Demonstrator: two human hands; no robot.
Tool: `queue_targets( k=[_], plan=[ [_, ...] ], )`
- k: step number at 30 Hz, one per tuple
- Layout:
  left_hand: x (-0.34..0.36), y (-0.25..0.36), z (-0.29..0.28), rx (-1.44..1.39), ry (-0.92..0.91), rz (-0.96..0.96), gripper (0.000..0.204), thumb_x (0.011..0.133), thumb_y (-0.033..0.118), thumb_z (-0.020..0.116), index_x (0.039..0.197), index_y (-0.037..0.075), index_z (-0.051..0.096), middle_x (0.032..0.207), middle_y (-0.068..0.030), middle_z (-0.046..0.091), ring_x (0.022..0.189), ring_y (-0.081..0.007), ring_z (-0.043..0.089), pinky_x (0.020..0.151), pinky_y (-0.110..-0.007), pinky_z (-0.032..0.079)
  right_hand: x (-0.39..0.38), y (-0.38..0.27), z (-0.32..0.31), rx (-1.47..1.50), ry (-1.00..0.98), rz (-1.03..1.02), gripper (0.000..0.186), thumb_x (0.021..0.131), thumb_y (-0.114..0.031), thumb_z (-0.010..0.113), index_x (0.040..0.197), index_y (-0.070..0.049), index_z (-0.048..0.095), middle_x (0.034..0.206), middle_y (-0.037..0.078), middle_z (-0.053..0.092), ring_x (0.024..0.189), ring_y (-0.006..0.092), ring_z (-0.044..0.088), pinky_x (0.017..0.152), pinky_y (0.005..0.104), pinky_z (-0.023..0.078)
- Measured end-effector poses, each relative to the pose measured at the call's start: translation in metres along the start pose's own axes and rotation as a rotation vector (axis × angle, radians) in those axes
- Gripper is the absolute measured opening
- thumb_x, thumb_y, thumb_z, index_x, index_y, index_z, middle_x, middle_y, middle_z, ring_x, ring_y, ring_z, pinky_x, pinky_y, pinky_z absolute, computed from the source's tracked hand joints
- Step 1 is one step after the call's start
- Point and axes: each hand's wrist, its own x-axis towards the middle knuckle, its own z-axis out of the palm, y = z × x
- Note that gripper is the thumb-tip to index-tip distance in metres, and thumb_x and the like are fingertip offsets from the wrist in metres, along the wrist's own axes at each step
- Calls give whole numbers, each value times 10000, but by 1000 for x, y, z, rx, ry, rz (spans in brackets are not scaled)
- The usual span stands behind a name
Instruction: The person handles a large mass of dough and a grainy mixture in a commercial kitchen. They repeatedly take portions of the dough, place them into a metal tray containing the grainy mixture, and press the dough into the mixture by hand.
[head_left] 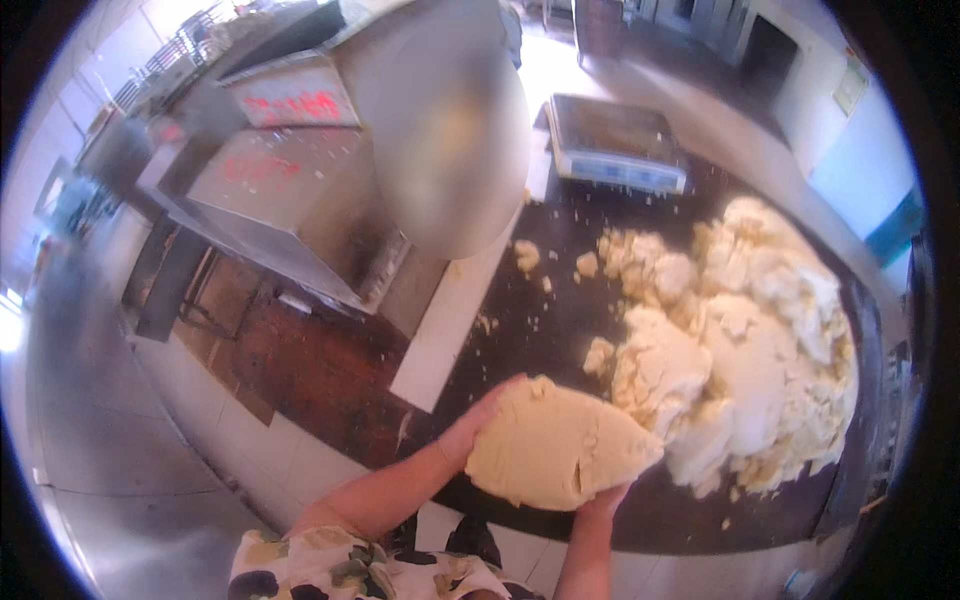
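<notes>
A thick, pale yellow slab of dough [560, 445] is held between my two hands over the near edge of a dark table [530, 330]. My left hand [468, 432] grips its left side, with most of the fingers hidden behind and beneath it. Under the lower right edge, my right hand [604, 498] supports the slab; its fingers are largely covered too. The slab has a small split near its lower right. Just right of it lies a big heap of the same dough [750, 360], lumpy and torn.
A flat scale [618, 145] stands at the table's far end. Small dough crumbs [526, 256] dot the tabletop. A white strip [455, 330] edges the table's left side. Beyond it stands a metal machine [290, 205] with red markings. A blurred oval hides part of the far left.
</notes>
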Motion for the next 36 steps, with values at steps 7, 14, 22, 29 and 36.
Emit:
queue_targets(
  k=[7, 14, 22, 29, 36],
  plan=[
    [-23, 74, 52, -54, -103, -36, 922, 787, 459, 711, 1485, 47, 271, 1470, -92, 397, 1334, -247, 417, 1104, -400, 333, -24, -23, 97, 4, 35, -63, 694, 962, -572, 359, 1418, -49, 344, 1381, 161, 466, 1231, 322, 502, 988, 483, 481],
    [-12, 271, 139, 106, -322, 447, 946, 773, 580, 690, 1452, 32, 324, 1406, -120, 458, 1257, -257, 492, 1079, -427, 372, -39, -129, 339, -52, -120, -324, 676, 968, -550, 354, 1414, -43, 347, 1380, 175, 463, 1230, 327, 503, 987, 478, 486],
    [28, 543, 130, 501, 164, 1129, 633, 982, 402, 490, 1481, 56, 310, 1475, -140, 390, 1347, -227, 377, 1114, -346, 295, 6, -166, 633, -263, -615, -707, 494, 1008, -359, 382, 1378, -33, 409, 1306, 157, 548, 1215, 278, 534, 1034, 434, 433],
    [78, 593, -20, 725, 440, 1172, 552, 988, 324, 463, 1427, -3, 392, 1508, -192, 316, 1415, -283, 272, 1146, -334, 213, 89, -57, 666, -822, -553, -1013, 619, 1002, -458, 402, 1419, -1, 376, 1437, 193, 400, 1352, 289, 352, 1137, 394, 247],
    [89, 574, -11, 1048, 415, 1081, 592, 975, 343, 483, 1412, -41, 377, 1459, -230, 374, 1387, -337, 309, 1152, -373, 230, 125, 28, 642, -1357, -443, -938, 646, 1013, -446, 350, 1449, 31, 315, 1524, 245, 262, 1429, 358, 228, 1169, 409, 169]
  ],
)
